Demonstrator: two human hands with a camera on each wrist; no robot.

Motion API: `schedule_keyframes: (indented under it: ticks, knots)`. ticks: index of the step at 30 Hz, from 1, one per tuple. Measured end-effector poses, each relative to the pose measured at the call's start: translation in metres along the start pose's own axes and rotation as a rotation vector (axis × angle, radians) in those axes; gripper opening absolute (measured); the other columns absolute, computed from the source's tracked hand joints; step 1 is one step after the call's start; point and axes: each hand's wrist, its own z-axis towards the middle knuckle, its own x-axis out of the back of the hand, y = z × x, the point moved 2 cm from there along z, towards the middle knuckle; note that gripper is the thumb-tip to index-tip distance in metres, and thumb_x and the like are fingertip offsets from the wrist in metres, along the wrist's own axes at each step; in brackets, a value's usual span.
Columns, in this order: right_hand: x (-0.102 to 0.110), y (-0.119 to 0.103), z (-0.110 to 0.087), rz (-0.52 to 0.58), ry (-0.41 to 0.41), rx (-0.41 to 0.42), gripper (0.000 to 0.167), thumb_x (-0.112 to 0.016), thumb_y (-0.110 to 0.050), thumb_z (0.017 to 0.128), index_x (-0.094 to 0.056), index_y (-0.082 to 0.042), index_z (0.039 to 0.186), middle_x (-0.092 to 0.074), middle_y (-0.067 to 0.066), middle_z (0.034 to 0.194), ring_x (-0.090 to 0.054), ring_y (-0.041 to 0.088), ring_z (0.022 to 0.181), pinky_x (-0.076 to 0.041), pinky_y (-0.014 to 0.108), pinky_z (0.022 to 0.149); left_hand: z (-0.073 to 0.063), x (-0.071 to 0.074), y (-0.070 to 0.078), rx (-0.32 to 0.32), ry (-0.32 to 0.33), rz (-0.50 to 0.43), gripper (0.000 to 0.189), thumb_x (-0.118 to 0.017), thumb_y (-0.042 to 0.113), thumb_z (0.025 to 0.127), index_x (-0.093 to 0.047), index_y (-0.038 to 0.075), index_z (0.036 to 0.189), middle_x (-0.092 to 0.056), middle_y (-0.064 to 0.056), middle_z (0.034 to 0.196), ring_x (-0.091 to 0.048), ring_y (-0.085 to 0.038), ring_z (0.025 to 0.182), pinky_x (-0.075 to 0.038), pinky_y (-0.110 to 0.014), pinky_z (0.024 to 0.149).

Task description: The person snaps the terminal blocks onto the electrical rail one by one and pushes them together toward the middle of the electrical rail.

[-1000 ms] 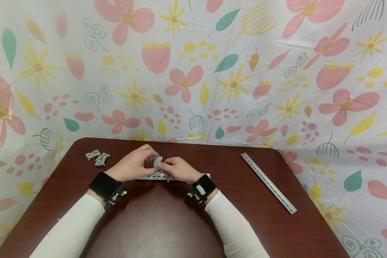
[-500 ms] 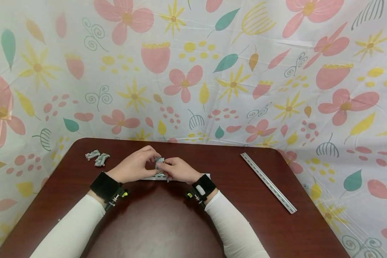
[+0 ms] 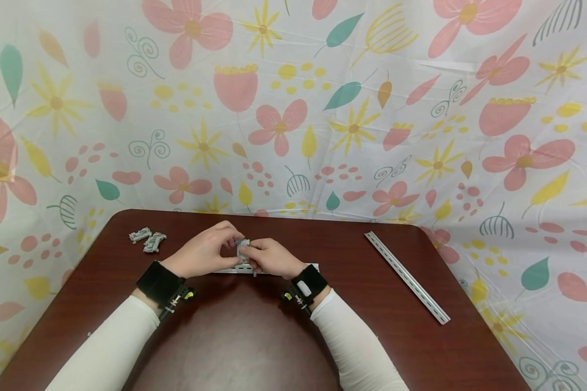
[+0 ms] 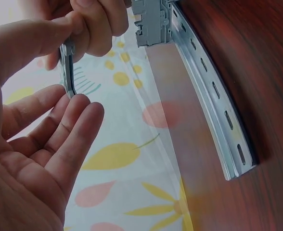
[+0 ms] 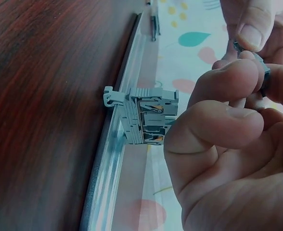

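In the head view my left hand [image 3: 203, 251] and right hand [image 3: 276, 258] meet over a slotted metal DIN rail [image 3: 231, 269]. Between them is a thin grey terminal block [image 3: 243, 248]. The left wrist view shows this held terminal block [image 4: 68, 67] edge-on, left thumb near its upper end and left fingertips at its lower end. My right thumb and fingers pinch it from the other side. Another terminal block [image 5: 148, 115] is seated on the rail [image 5: 108, 166], just beside my right hand's curled fingers in the right wrist view.
Several loose grey terminal blocks [image 3: 154, 241] lie at the table's back left. A second slotted rail [image 3: 407, 277] lies slantwise on the right of the brown table [image 3: 235, 336]. Behind the table hangs a flowered cloth [image 3: 293, 108].
The held terminal block and my left fingers have shifted slightly to the right. My right hand stays nearly in place, and the rails and loose blocks have not moved.
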Motion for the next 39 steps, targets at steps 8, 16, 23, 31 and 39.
schedule_keyframes:
  ticks: [8, 16, 23, 31, 39]
  knots:
    - [0.004, 0.003, -0.001, 0.021, 0.008, -0.004, 0.053, -0.057, -0.040, 0.117, -0.064, 0.001, 0.085, -0.057, 0.001, 0.071, -0.049, 0.014, 0.060, -0.042, 0.028, 0.060, -0.002, 0.001, -0.008, 0.077, -0.041, 0.026, 0.055, -0.097, 0.028, 0.089, -0.074, 0.006, 0.134, -0.064, -0.003, 0.123, -0.068, -0.018, 0.107, -0.060, -0.041, 0.090]
    - [0.010, 0.006, 0.000, 0.010, 0.024, 0.013, 0.055, -0.058, -0.043, 0.117, -0.067, 0.001, 0.086, -0.058, 0.001, 0.071, -0.050, 0.015, 0.062, -0.043, 0.030, 0.062, -0.002, -0.004, -0.020, 0.110, -0.107, 0.068, 0.054, -0.097, 0.032, 0.087, -0.077, 0.003, 0.128, -0.067, -0.003, 0.117, -0.068, -0.019, 0.103, -0.060, -0.042, 0.090]
    - [0.014, 0.008, -0.001, 0.019, 0.043, -0.002, 0.051, -0.059, -0.043, 0.116, -0.065, -0.007, 0.080, -0.059, 0.001, 0.071, -0.052, 0.016, 0.062, -0.043, 0.030, 0.064, -0.005, -0.013, -0.024, 0.173, -0.189, 0.099, 0.052, -0.096, 0.034, 0.089, -0.079, 0.003, 0.126, -0.068, -0.004, 0.113, -0.066, -0.018, 0.100, -0.059, -0.042, 0.090]
    - [0.019, 0.010, -0.003, -0.012, 0.071, -0.011, 0.049, -0.059, -0.041, 0.116, -0.060, -0.013, 0.076, -0.056, -0.001, 0.066, -0.053, 0.020, 0.063, -0.041, 0.030, 0.064, -0.006, -0.020, -0.025, 0.180, -0.246, 0.139, 0.046, -0.095, 0.034, 0.089, -0.081, 0.006, 0.123, -0.069, -0.004, 0.112, -0.066, -0.021, 0.102, -0.058, -0.043, 0.091]
    - [0.021, 0.011, -0.004, -0.042, 0.084, -0.014, 0.050, -0.058, -0.039, 0.116, -0.055, -0.016, 0.072, -0.050, -0.001, 0.062, -0.045, 0.017, 0.057, -0.038, 0.030, 0.064, -0.006, -0.025, -0.026, 0.177, -0.267, 0.176, 0.043, -0.095, 0.032, 0.090, -0.082, 0.006, 0.122, -0.070, -0.002, 0.111, -0.066, -0.021, 0.105, -0.058, -0.044, 0.093]
